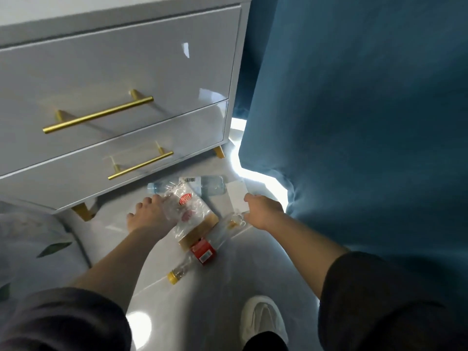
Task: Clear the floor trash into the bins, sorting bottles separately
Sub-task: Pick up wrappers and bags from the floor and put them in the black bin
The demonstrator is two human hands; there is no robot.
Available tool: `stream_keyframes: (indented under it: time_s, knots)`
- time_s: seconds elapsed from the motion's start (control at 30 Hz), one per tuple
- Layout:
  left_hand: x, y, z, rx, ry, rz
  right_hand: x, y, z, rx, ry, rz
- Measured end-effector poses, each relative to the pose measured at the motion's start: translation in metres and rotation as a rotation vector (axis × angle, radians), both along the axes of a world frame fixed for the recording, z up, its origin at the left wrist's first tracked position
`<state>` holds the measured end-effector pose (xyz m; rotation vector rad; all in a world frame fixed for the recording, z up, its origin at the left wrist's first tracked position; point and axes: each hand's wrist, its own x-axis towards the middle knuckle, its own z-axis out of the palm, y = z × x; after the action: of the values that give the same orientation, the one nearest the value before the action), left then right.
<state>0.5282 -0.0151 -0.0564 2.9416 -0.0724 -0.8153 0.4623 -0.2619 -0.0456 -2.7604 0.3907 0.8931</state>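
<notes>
Largely filling the right side hangs a blue curtain point(354, 110), its hem just above the pale glossy floor point(202, 300). To the left stands a white chest of drawers point(114, 72) on gold feet, with two gold bar handles. Floral bedding point(30, 236) shows at the left edge. Both arms reach forward from dark sleeves, and a white shoe point(263, 317) stands on the floor between them.

The trash lies in a loose heap on the floor in front of the chest's lower right corner, between the two hands. A clear water bottle point(210, 186) lies on its side nearest the chest. A crinkled plastic bag point(187, 206) with a red mark overlaps it and also covers part of a brown cardboard piece point(200, 229). Nearer the person lies a bottle with a red label point(203, 252) and a yellow cap, on its side.

The left hand point(149, 214) lies at the left edge of the plastic bag with its fingers bent downward and touching it; the thumb is hidden, so I cannot tell whether it grips. The right hand point(263, 211) is curled into a fist around the top of a thin clear wrapper point(231, 222), which trails towards the red label.
</notes>
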Motion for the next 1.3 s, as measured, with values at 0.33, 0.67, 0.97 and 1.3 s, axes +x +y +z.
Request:
stream_keyframes:
  time_s: [0.33, 0.67, 0.97, 1.3]
  knots:
    - [0.021, -0.005, -0.039, -0.083, 0.071, 0.207, 0.034, -0.009, -0.055, -0.037, -0.025, -0.246]
    - [0.028, 0.015, -0.031, -0.145, 0.045, 0.159, 0.057, 0.003, -0.091, -0.077, 0.001, -0.378]
    - [0.023, 0.052, 0.0, -0.24, -0.004, 0.189, 0.065, 0.004, -0.106, -0.054, 0.008, -0.556]
    - [0.018, 0.068, 0.023, -0.368, -0.032, 0.16, 0.062, 0.0, -0.081, 0.108, -0.132, -0.719]
